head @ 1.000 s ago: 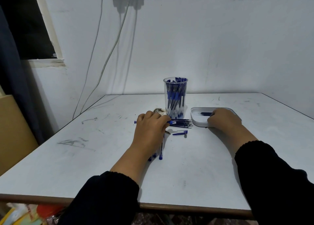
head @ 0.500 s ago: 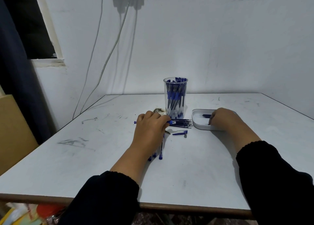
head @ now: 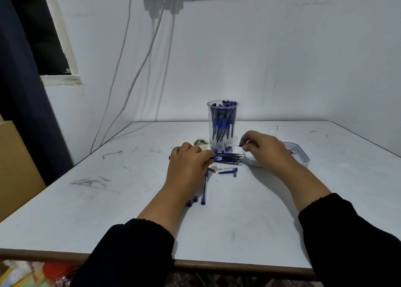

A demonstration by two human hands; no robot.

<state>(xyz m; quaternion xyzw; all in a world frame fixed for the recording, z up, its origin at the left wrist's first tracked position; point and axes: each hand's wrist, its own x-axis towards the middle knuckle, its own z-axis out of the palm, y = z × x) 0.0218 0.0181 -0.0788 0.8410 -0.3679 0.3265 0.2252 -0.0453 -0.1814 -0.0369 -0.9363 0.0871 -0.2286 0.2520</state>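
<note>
Two hands: the left hand (head: 188, 165) and the right hand (head: 264, 150) are both over the white table (head: 86, 210), with black sleeves on both arms.
Left grip: the fingers curl over a pen (head: 213, 158) lying crosswise on the table. Its blue end shows past the fingertips and its other tip pokes out at the hand's left side.
Right grip: thumb and forefinger pinch a small clear piece (head: 235, 145) with a dark tip, held off the table and pointing left.
Where the piece is: just in front of the base of the cup (head: 222, 130), above the near-left corner of the tray (head: 301, 154), and apart from the pen.
Cup: clear, upright, packed with blue-capped pens, standing behind both hands.
Refills: a bundle of thin dark refills (head: 231, 158) lies flat between the hands, just beside the pen's blue end.
Tray: white and shallow, partly under the right hand. It holds a small dark item, too small to make out.
Loose pens: several loose pens (head: 204, 189) lie side by side under the left wrist, blue ends toward the camera.
Cap: a blue pen cap (head: 227, 170) lies in front of the refills.
</note>
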